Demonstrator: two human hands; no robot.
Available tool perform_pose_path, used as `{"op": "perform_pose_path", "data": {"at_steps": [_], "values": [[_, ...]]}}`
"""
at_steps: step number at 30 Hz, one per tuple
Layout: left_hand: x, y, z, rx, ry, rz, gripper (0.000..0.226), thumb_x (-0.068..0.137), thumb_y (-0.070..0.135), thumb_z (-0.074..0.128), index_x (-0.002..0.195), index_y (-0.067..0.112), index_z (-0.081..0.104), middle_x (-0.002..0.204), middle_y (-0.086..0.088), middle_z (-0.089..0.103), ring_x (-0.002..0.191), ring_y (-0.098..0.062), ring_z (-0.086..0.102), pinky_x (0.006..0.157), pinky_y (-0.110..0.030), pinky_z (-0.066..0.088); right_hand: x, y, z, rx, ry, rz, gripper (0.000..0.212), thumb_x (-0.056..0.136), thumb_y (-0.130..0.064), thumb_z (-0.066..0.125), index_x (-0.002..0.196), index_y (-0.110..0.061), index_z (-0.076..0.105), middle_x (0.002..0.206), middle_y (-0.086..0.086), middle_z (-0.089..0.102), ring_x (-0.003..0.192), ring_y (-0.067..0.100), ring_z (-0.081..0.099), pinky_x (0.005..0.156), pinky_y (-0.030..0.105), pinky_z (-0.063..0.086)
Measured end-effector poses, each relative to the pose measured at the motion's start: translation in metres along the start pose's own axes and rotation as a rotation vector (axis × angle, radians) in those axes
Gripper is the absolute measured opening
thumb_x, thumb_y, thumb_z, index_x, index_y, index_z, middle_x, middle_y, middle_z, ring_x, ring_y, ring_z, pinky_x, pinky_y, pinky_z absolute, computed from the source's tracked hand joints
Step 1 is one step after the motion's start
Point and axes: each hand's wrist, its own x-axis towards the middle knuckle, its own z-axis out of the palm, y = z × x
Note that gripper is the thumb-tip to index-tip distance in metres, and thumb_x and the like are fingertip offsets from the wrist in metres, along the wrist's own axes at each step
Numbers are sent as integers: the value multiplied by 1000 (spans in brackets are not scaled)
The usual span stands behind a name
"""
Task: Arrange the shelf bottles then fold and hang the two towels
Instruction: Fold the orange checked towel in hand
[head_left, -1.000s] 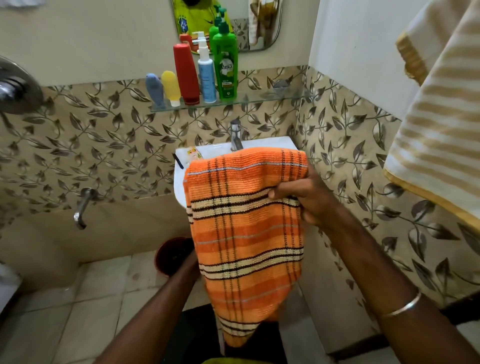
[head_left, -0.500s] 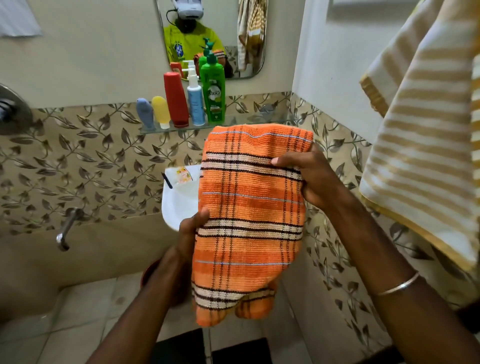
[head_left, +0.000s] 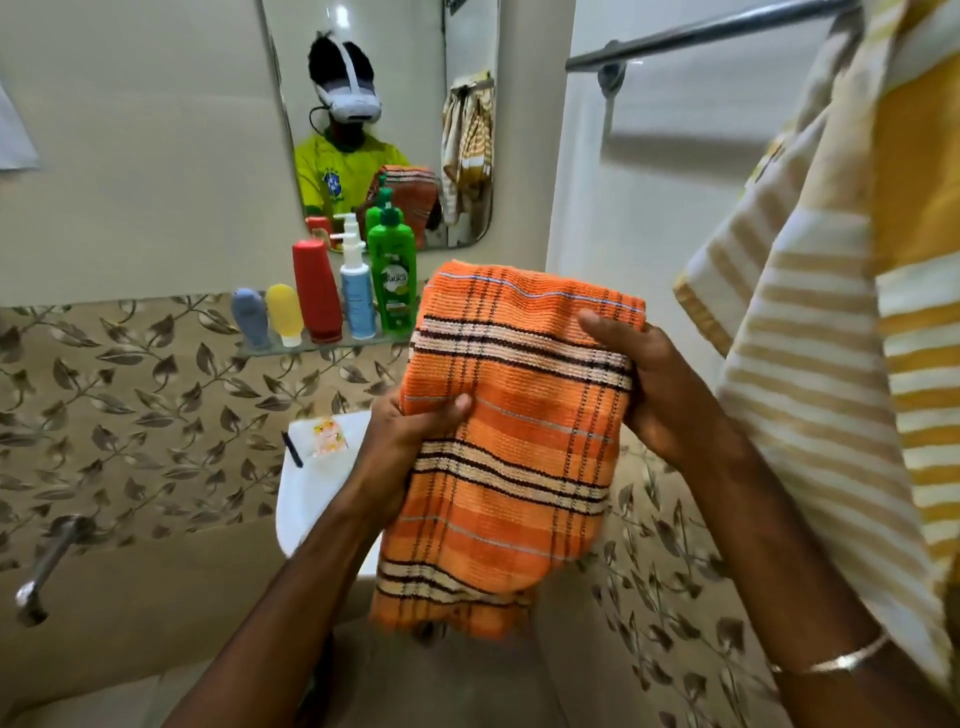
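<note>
A folded orange plaid towel (head_left: 519, 426) hangs between both hands in front of me. My left hand (head_left: 410, 436) grips its left edge at mid height. My right hand (head_left: 654, 384) holds its upper right corner. A yellow and white striped towel (head_left: 831, 364) hangs from the steel towel rail (head_left: 701, 34) at the upper right. On the glass shelf (head_left: 311, 345) several bottles stand in a row by height: grey-blue bottle (head_left: 248, 317), yellow bottle (head_left: 284, 314), red bottle (head_left: 316, 291), blue pump bottle (head_left: 357, 291), green bottle (head_left: 392, 280).
A mirror (head_left: 374, 119) hangs above the shelf. The white sink (head_left: 311, 493) sits below, with a small packet (head_left: 328, 439) and a dark stick on its rim. A wall tap (head_left: 44, 566) sticks out at the lower left. Leaf-patterned tiles cover both walls.
The towel has risen from below sink height to shelf height. My left hand came up from under it and took its left edge. The view has tilted up, showing the rail.
</note>
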Motion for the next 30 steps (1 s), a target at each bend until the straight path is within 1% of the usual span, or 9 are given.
{"op": "perform_pose_path", "data": {"at_steps": [5,8,13,16,18,21,23,27,30], "values": [[52,12,8,-148,-65,108,37,83,3,69,119,1,64,112,-18,72,98,-35,71,85,-46,58,-6,16,-5,-175,263,-157,39,95,-36,58,122,-11,69,112,10,75,103,27,71,93,49,52],[98,27,9,-213,-168,162,42,83,4,67,124,-2,59,114,-18,70,101,-35,69,90,-49,55,8,10,2,-184,237,-171,37,94,-36,66,127,-20,66,123,7,73,114,27,70,99,50,52],[176,68,19,-304,-385,279,40,78,8,77,115,1,63,103,-13,75,91,-28,73,82,-43,58,52,-39,23,-163,229,-248,44,86,-23,71,129,-23,62,122,6,73,111,27,71,96,53,56],[221,102,30,-353,-449,227,63,74,19,84,126,-3,57,110,-18,72,98,-34,70,93,-53,53,81,-72,34,-229,292,-345,48,81,-18,73,128,-22,63,119,4,74,109,25,72,97,53,56],[247,124,41,-355,-510,219,60,75,20,82,125,-4,59,109,-19,70,97,-35,69,97,-56,51,99,-91,39,-233,355,-416,47,79,-12,76,124,-18,65,116,5,76,106,25,73,97,53,56],[275,157,67,-312,-530,264,11,89,13,63,90,6,71,71,-5,74,60,-15,71,63,-28,60,126,-117,44,-280,543,-608,42,73,3,80,109,-15,69,105,5,78,97,24,75,91,50,60],[293,177,86,-191,-428,284,29,94,13,62,65,17,65,45,9,53,32,-2,45,35,-12,38,145,-134,43,-406,707,-748,41,71,5,82,103,-18,70,100,2,78,92,18,76,87,44,62],[331,200,121,-76,-389,334,48,97,13,61,49,18,60,38,12,48,28,3,40,32,-8,30,182,-171,30,-792,957,-860,47,72,-18,85,115,-22,66,113,-5,72,101,13,70,92,40,58],[361,213,142,19,-423,371,24,96,18,63,72,13,63,50,8,59,36,-3,51,38,-14,37,201,-194,11,-1016,1055,-862,50,73,-18,85,118,-19,64,117,-2,70,105,15,67,94,31,54]]}}
